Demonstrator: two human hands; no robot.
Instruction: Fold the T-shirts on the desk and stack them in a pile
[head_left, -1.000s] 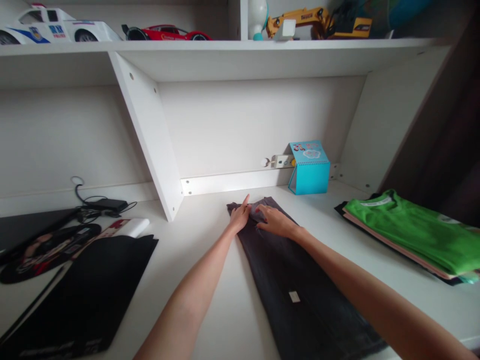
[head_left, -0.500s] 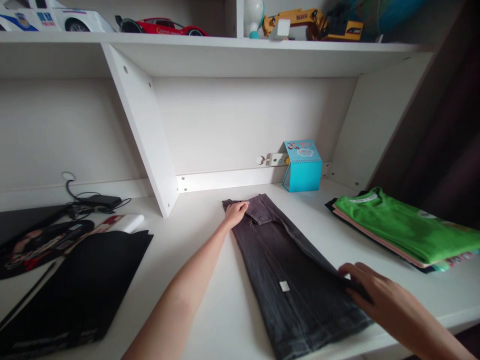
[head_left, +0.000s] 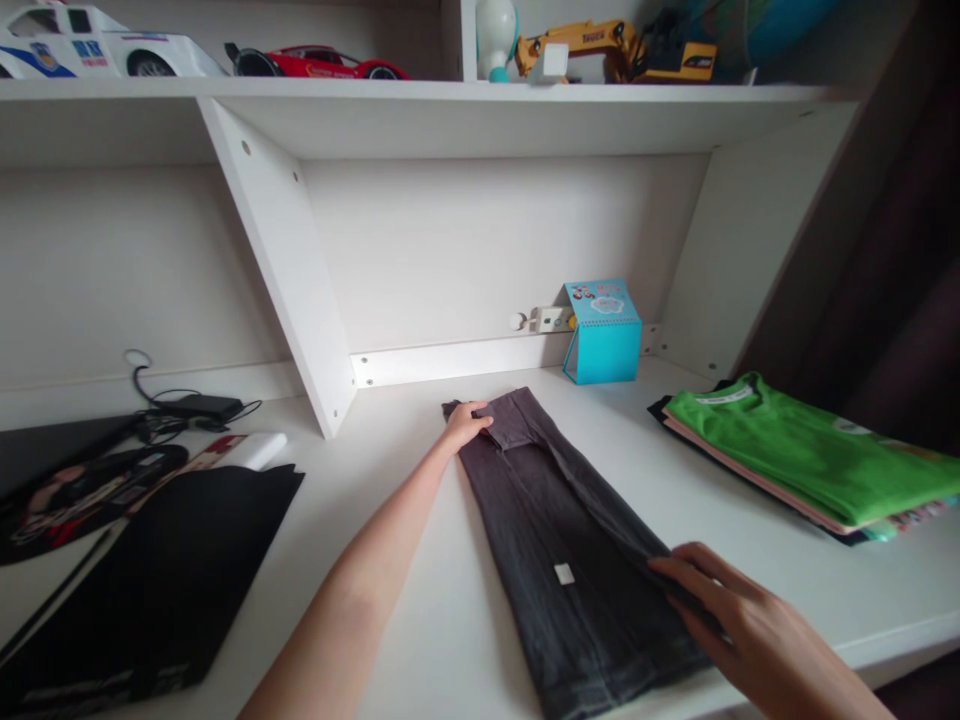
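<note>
A pair of dark grey jeans [head_left: 559,525] lies folded lengthwise on the white desk [head_left: 450,600], waistband toward the back wall, a small white tag on the leg. My left hand [head_left: 465,424] rests at the far left corner of the waistband, fingers curled onto the cloth. My right hand [head_left: 720,605] lies on the right edge of the legs near the hem, fingers stretched over the fabric and thumb underneath the edge.
A stack of folded shirts, green on top [head_left: 802,455], sits at the right. A blue box [head_left: 604,335] stands by the back wall. Black cloth [head_left: 165,580], a printed item and cables [head_left: 187,408] lie left. Toy cars and an excavator [head_left: 600,45] fill the shelf above.
My right hand left the waistband and came back along the jeans' right edge to the lower legs, then slid slightly inward. My left hand stayed at the waistband corner.
</note>
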